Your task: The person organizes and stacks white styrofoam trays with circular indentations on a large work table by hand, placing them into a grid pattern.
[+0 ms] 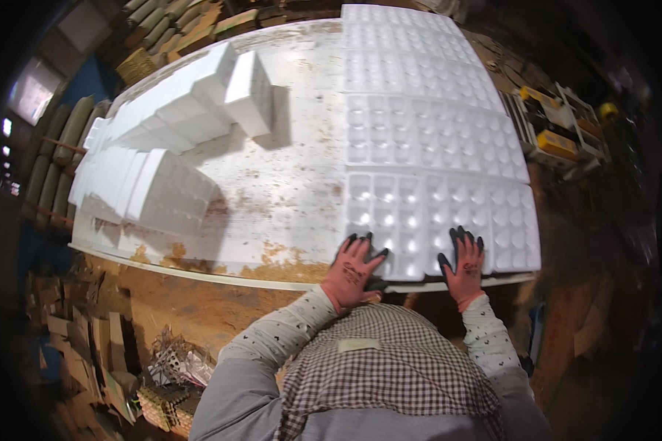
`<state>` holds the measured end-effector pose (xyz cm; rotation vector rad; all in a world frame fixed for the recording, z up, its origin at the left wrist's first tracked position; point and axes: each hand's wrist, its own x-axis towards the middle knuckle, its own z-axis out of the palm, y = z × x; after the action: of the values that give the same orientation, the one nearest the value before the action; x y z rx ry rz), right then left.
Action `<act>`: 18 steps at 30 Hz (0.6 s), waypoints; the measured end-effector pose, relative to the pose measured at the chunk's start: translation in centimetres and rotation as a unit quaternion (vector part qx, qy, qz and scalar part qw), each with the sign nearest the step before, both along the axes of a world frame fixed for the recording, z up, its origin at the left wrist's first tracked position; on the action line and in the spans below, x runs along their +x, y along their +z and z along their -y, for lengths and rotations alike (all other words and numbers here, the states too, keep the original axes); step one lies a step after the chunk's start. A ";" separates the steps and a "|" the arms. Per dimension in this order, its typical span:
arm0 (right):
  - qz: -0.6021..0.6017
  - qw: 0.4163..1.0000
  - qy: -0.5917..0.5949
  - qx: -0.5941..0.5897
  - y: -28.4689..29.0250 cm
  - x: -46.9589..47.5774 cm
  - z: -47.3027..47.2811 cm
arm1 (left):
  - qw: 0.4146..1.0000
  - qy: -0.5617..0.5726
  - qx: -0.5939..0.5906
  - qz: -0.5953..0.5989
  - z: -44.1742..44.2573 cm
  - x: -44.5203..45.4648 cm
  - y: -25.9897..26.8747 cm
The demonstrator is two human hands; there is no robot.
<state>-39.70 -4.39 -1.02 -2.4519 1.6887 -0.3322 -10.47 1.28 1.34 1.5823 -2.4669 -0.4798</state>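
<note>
Both my hands wear pink work gloves with dark fingertips. My left hand (354, 271) lies with fingers spread on the near left corner of a white moulded plastic tray (385, 212). Flat on the tray to its right (457, 206) rests my right hand (465, 265), thumb held apart from the fingers. Neither hand grips anything. These trays have rows of rounded cups and lie side by side with a third near tray (514, 220). More trays (427, 132) continue in rows toward the far edge of the white table (287, 193).
Stacks of white trays stand on edge at the table's left (168, 193) and behind them (171, 110), with one short stack (249, 93) apart. Brown crumbs (287, 267) litter the near edge. Flattened cardboard (96, 353) lies at lower left. A rack with yellow items (557, 143) stands at right.
</note>
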 end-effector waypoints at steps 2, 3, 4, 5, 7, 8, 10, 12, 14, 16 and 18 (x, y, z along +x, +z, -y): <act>0.009 1.000 0.006 -0.014 1.3 1.6 1.2 | 0.998 -0.006 -0.054 -0.034 1.3 1.3 1.6; 0.013 1.000 0.009 -0.020 2.0 3.2 2.1 | 0.992 0.039 -0.111 -0.054 3.0 2.8 1.3; 0.034 0.998 0.045 -0.034 2.6 5.3 3.5 | 0.982 0.079 -0.163 -0.047 5.2 4.9 1.9; 0.054 0.994 0.079 -0.049 3.1 7.4 4.8 | 0.969 0.116 -0.214 -0.041 7.6 7.5 2.8; 0.003 0.996 0.068 -0.049 2.5 10.8 7.4 | 0.934 0.193 -0.301 0.030 13.4 12.8 4.2; 0.004 0.996 0.067 -0.066 1.7 12.5 8.5 | 0.925 0.216 -0.307 0.066 16.3 15.7 4.8; -0.017 0.995 0.052 -0.085 -0.5 15.1 10.7 | 0.906 0.257 -0.304 0.144 21.7 21.4 4.8; -0.025 0.999 0.014 -0.021 -1.7 16.6 10.8 | 0.896 0.283 -0.261 0.221 25.3 27.5 3.2; -0.005 1.000 0.017 -0.022 -1.0 16.9 10.9 | 0.886 0.311 -0.215 0.268 28.1 31.1 1.2; -0.023 0.999 0.008 -0.021 -1.2 16.1 10.9 | 0.888 0.313 -0.280 0.185 30.6 31.1 0.2; -0.034 0.999 0.008 -0.004 -1.1 15.6 11.0 | 0.887 0.337 -0.304 0.086 33.1 29.6 -0.9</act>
<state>-24.06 -15.40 -2.08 -2.5080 1.6969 -0.2588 19.10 -31.84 0.40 2.0395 -1.6900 0.5075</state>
